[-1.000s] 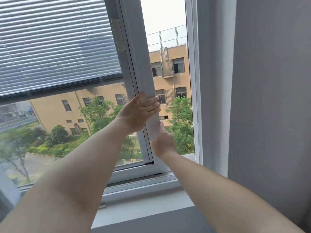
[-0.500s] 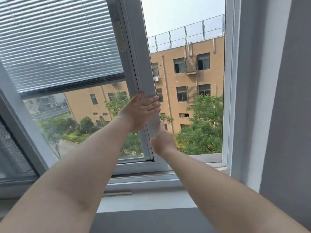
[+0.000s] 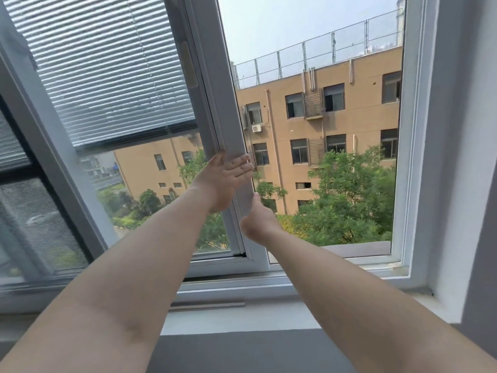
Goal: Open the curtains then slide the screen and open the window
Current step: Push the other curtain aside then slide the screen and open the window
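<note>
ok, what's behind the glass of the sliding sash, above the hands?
Inside the sliding sash, lowered slatted blinds cover the upper glass, hiding whatever is beyond. Below them a tan building and trees show. The left hand and right hand grip its edge.

1. An upper-floor room in a plain, institutional-looking building, seen at its window [image 3: 231,103]; whether office or dwelling cannot be told.
2. The sliding sash has a white frame, with slatted blinds [image 3: 107,71] sealed between the panes.
3. Grey painted walls [image 3: 478,130] and a pale sill [image 3: 242,319] border the opening.
4. Outside stands a tan multi-storey block [image 3: 322,125] with barred windows, an air-conditioning unit [image 3: 256,128] and a fenced roof.
5. Treetops [image 3: 349,200] sit below eye level, showing the height.
</note>
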`<state>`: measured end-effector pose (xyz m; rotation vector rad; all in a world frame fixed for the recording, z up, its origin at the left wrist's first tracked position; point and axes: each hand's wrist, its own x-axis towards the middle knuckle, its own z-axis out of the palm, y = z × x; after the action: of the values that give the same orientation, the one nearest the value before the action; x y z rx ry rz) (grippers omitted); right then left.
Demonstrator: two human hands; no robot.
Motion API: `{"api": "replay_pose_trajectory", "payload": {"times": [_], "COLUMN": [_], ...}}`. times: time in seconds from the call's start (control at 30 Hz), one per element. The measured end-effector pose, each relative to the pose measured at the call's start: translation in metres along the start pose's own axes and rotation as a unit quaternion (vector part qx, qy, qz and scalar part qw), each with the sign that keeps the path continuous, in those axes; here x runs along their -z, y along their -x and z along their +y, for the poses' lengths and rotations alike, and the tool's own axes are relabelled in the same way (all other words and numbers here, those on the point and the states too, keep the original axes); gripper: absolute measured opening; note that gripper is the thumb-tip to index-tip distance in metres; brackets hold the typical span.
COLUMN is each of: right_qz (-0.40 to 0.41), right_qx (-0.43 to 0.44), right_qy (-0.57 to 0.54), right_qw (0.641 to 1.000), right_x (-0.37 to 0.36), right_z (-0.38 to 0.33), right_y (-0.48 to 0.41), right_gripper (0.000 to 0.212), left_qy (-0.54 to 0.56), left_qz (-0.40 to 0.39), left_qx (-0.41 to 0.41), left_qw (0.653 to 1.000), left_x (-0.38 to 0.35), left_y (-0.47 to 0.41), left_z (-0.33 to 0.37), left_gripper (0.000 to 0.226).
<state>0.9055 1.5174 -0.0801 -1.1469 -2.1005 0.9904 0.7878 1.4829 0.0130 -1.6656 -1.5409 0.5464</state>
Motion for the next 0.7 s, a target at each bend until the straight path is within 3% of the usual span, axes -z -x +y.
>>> {"api": "replay_pose_trajectory", "payload": {"times": [0.3,0.7], "right_qz": [-0.038,-0.074], "right_qx": [0.014,0.064], "right_qy": [-0.008,-0.025], "right_qw": [0.999,0.995], "right_x": [-0.038,-0.076], "right_z": [-0.028,-0.056], "right_y": [-0.009,-0.015], "right_gripper": [0.079,0.080], "left_qy": [0.011,-0.008], "left_qz": [0.001,-0.062], "left_qx": [0.026,0.049], "left_qw": [1.000,0.997], "left_x": [-0.036,-0.065], "left_y": [0.028,0.065], "left_z": [-0.024,-0.060], "left_gripper": [0.069,0.073]}}
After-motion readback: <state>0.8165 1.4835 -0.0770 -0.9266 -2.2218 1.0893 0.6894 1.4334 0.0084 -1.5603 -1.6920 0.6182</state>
